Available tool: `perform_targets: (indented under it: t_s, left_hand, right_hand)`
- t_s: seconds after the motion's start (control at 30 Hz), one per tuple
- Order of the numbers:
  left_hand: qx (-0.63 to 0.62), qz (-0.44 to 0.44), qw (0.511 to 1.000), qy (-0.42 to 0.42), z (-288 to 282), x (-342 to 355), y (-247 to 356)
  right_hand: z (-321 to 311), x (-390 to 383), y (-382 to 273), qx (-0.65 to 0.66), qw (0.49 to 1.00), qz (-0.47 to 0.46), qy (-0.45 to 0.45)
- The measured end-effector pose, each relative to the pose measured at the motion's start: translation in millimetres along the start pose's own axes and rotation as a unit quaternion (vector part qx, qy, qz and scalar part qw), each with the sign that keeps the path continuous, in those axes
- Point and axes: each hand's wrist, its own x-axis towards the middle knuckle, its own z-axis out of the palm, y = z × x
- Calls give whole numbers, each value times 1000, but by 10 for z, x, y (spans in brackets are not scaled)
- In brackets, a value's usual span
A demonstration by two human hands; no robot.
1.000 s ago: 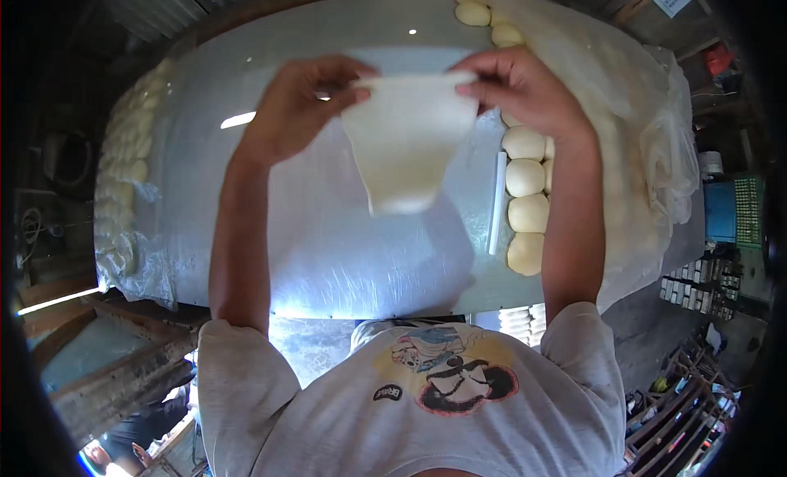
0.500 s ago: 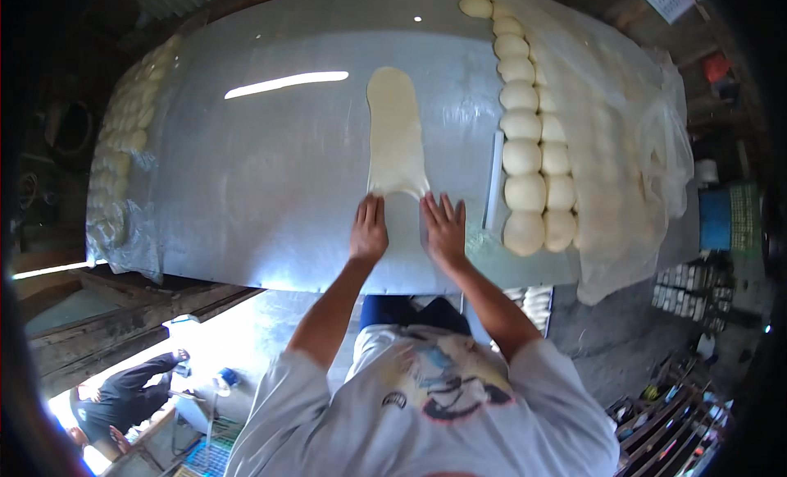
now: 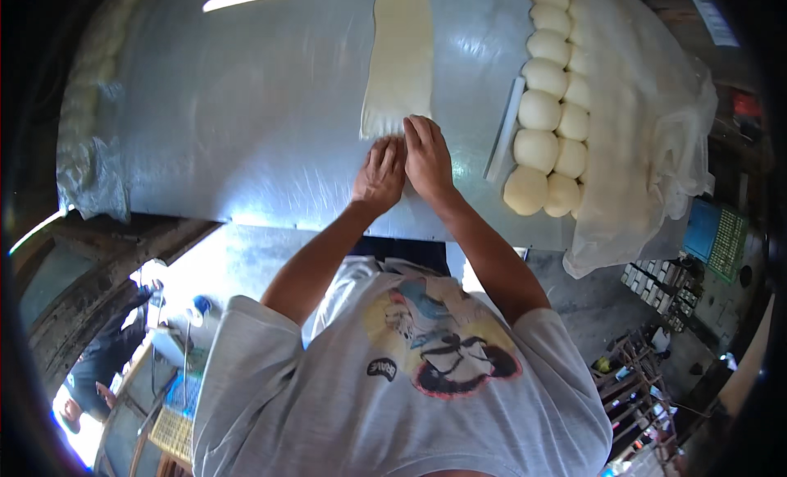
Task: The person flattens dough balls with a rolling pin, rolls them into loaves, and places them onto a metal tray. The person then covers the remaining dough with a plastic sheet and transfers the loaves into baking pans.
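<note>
A long, flat strip of pale dough (image 3: 400,54) lies on the metal tabletop, stretching away from me, its near edge puckered. My left hand (image 3: 380,175) is closed at the middle of that near edge, fingers curled down over it. Right beside it, my right hand (image 3: 427,155) grips the dough's near right corner with bent fingers. The two hands touch or nearly touch. What the fingertips do under the knuckles is partly hidden.
To the right stand rows of round dough balls (image 3: 537,151), partly under a clear plastic sheet (image 3: 631,141). A thin pale bar (image 3: 505,128) lies beside them. More dough under plastic (image 3: 94,178) sits at the far left. A person in dark clothing (image 3: 98,358) is at lower left.
My hands have come together at the dough's near edge, the right one moving inward. Both have gone from flatter fingers to a curled grip. The whole view has shifted, so the table appears higher.
</note>
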Motion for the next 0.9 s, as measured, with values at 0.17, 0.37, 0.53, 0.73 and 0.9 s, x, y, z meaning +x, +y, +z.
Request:
perform_targets:
  t_s: [0.17, 0.37, 0.53, 0.73, 0.9]
  left_hand:
    - [-84, 5, 996, -1, -262, -201, -7]
    - [-117, -60, 980, 152, -339, 1533, -1119]
    - [-53, -41, 979, 192, -241, 3464, -1689]
    - [-60, 116, 979, 156, -197, 2743, -2004]
    - [-39, 32, 982, 180, -369, 2969, -1831]
  right_hand:
    - [29, -391, -106, 101, 995, -5, -17]
    - [-58, 1563, 605, 169, 978, 124, 14]
    - [397, 3274, 1559, 47, 977, 42, 204]
    - [298, 2819, 1369, -70, 979, -175, 74]
    - [170, 3108, 1484, -25, 999, -46, 10]
